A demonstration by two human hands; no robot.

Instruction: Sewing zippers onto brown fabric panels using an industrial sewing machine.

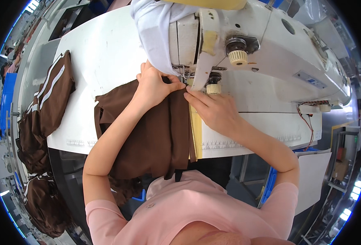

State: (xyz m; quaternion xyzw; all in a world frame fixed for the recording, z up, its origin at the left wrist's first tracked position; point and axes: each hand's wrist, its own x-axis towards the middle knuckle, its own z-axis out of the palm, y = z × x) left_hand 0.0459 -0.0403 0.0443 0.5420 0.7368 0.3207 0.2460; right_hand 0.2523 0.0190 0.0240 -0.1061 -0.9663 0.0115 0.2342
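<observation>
A brown garment piece (143,126) lies on the sewing machine bed and hangs over the front edge toward my lap. My left hand (154,85) pinches its upper edge just left of the needle area, thumb and forefinger together. Along the piece's right side runs a zipper (195,134) with yellow tape and metal teeth. My right hand (215,112) lies over the top of the zipper, fingers stretched out and tips pressed at the fabric edge by the presser foot (186,75). Its thumb is hidden. Both hands' fingertips nearly meet there.
The white sewing machine (270,53) fills the upper right, with white cloth (154,32) draped over its head. Brown striped garment pieces (51,94) hang over the table's left edge. A printed ruler (250,143) runs along the front edge. A blue bin (270,185) stands below right.
</observation>
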